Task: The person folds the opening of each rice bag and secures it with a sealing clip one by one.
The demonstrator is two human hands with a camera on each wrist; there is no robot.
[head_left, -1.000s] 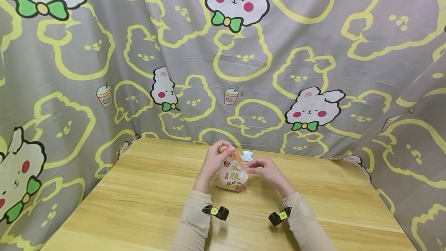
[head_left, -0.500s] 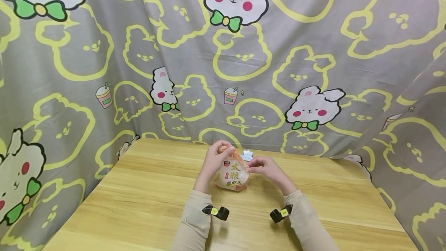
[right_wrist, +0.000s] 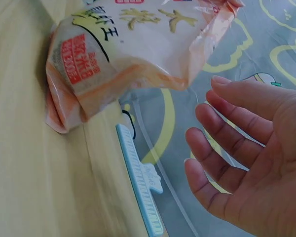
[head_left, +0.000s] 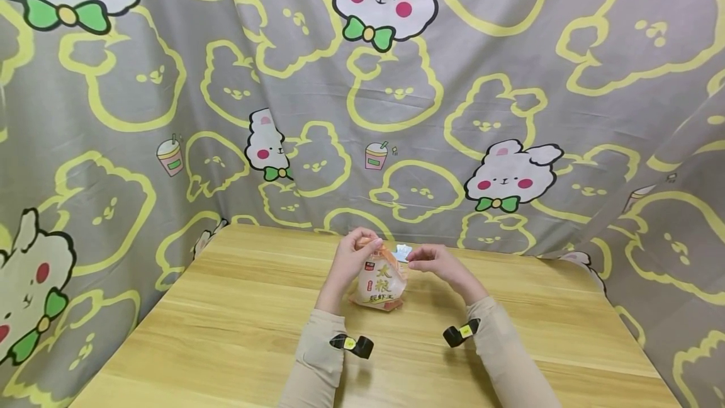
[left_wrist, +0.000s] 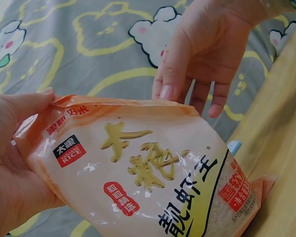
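My left hand [head_left: 350,260] pinches the top left corner of a small plastic bag of rice [head_left: 381,285], white with orange edges and gold and black lettering. The bag stands upright on the table, its top edge [left_wrist: 133,102] slanting down toward the right. My right hand [right_wrist: 251,153] is off the bag, just right of its top, fingers relaxed and spread with nothing in them. Behind the bag lies a pale blue bag clip [right_wrist: 140,180] with toothed edges and a white shaped handle. In the head view my right fingertips are close to the clip.
The light wood table [head_left: 238,320] reaches back to a grey curtain [head_left: 317,99] printed with yellow outlines and white rabbits. More of this curtain hangs along both sides. A black camera is strapped to each sleeved wrist.
My right hand has let go of the bag's right top corner and moved slightly right and up, its fingers loosening. The left hand keeps its grip and the bag hardly shifts.
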